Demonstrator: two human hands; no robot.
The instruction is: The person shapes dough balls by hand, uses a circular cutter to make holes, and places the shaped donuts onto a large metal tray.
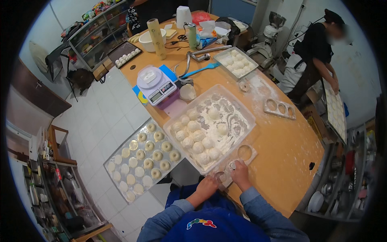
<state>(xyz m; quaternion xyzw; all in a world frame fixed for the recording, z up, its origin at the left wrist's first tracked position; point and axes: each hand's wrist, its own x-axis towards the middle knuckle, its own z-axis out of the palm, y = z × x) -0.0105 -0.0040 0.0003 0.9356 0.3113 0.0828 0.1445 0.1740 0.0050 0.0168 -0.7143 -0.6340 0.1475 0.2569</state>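
A floured board with round holes point(252, 150) lies at the table's near edge. My left hand point(208, 186) rests at its left end, fingers on the rim beside a hole. Over the middle hole, the bent fingers of my right hand point(241, 172) are at a small pale round thing point(232, 165), partly hidden by them; their grip on it is unclear. Just beyond, a translucent plastic tub point(252, 116) holds floured dough balls point(198, 147) and loose flour. To the left, a metal tray point(113, 181) carries ring-shaped dough pieces point(157, 155) and pale round discs point(130, 179).
A digital kitchen scale point(155, 96), a dough hook point(181, 74), a blue brush point(199, 70) and a tray of dough balls point(237, 63) stand farther back. Another three-hole board point(278, 109) lies right. A person point(314, 54) holds a loaded tray point(335, 112) at the right.
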